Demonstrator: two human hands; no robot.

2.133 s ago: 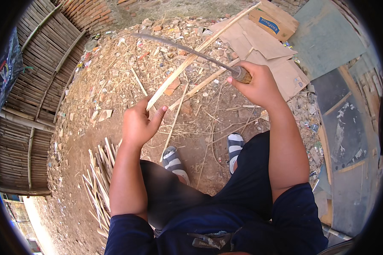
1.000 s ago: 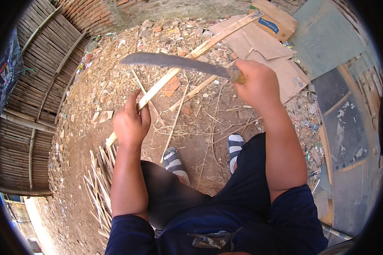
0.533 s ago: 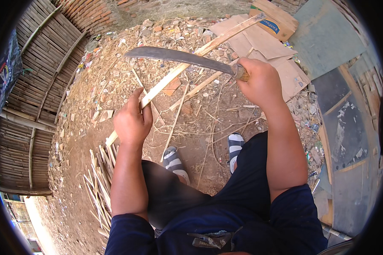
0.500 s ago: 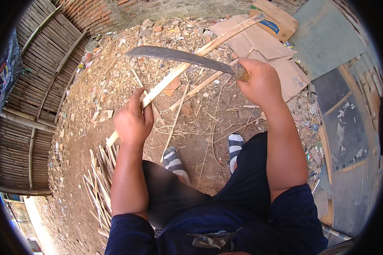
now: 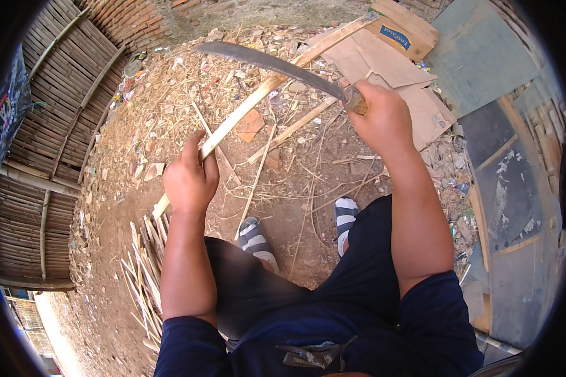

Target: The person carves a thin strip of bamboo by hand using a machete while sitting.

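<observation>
Left hand [image 5: 190,182]: grasping a pale wooden strip [image 5: 245,113] between thumb and fingers, near its lower end.
Right hand [image 5: 383,116]: clenched around the handle of a curved machete [image 5: 258,58].
Strip position: slanting up and away, crossed by the blade; touching or apart, cannot tell.
Carton [image 5: 418,28]: bearing a blue label [image 5: 396,38] with pale lettering.
Dark sheet [image 5: 7,122]: printed red and white, far left.

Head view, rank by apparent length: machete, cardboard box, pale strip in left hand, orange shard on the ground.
1. Pale strip, even partly hidden
2. Machete
3. Cardboard box
4. Orange shard

Apparent only; the box and shard look farther away.
</observation>
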